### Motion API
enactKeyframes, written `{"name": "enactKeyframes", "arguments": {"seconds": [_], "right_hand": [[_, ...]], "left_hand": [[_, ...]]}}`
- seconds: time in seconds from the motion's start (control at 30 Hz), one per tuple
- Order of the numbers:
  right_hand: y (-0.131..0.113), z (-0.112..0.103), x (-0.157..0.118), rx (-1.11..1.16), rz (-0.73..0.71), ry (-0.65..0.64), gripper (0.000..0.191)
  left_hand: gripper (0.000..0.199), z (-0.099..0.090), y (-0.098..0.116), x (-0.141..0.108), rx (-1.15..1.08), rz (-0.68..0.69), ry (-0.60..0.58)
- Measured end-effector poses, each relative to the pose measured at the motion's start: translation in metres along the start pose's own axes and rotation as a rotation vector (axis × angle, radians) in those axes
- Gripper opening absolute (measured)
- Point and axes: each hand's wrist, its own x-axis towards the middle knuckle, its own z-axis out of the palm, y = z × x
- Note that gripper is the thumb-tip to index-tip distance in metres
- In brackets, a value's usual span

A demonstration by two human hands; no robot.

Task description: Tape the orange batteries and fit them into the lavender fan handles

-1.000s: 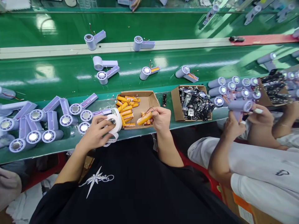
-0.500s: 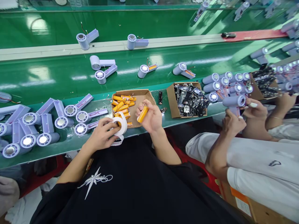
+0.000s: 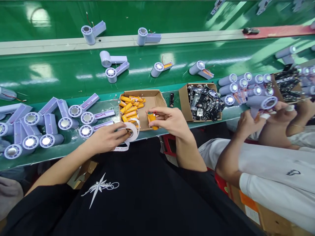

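Observation:
My left hand [image 3: 110, 137] is closed around a roll of white tape [image 3: 133, 131], and a loose strip of it hangs below the fingers. Between the thumb and fingers of my right hand [image 3: 172, 122] is an orange battery [image 3: 153, 120], its wired end turned up. Both hands are at the near edge of a shallow cardboard box [image 3: 154, 95]. Several more orange batteries [image 3: 129, 108] lie piled in that box's left side, just beyond the tape roll.
Lilac fan housings [image 3: 65, 123] crowd the bench on the left; others stand on the green belt [image 3: 81, 70]. A box of black circuit boards [image 3: 203, 101] sits to the right. Further right, a co-worker's hands [image 3: 252, 121] hold a lilac housing [image 3: 262, 102].
My right hand has turned over, so the battery now points its wired end upward. The left hand has shifted slightly right with the tape. The camera view has tilted down a little.

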Motion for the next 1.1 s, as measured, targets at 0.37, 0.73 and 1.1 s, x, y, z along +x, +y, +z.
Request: {"name": "enactKeyframes", "arguments": {"seconds": [0.37,0.73,1.1], "right_hand": [[0.009,0.023,0.02,-0.042,0.086,-0.214,0.049],[0.019,0.03,0.017,0.221,-0.11,0.41,0.052],[0.02,0.03,0.009,-0.193,-0.018,-0.209,0.038]], "left_hand": [[0.03,-0.004,0.004,0.018,-0.028,0.063,-0.055],[0.031,0.007,0.011,0.022,-0.002,0.022,0.01],[0.024,0.008,0.002,0.025,0.118,0.137,-0.02]]}}
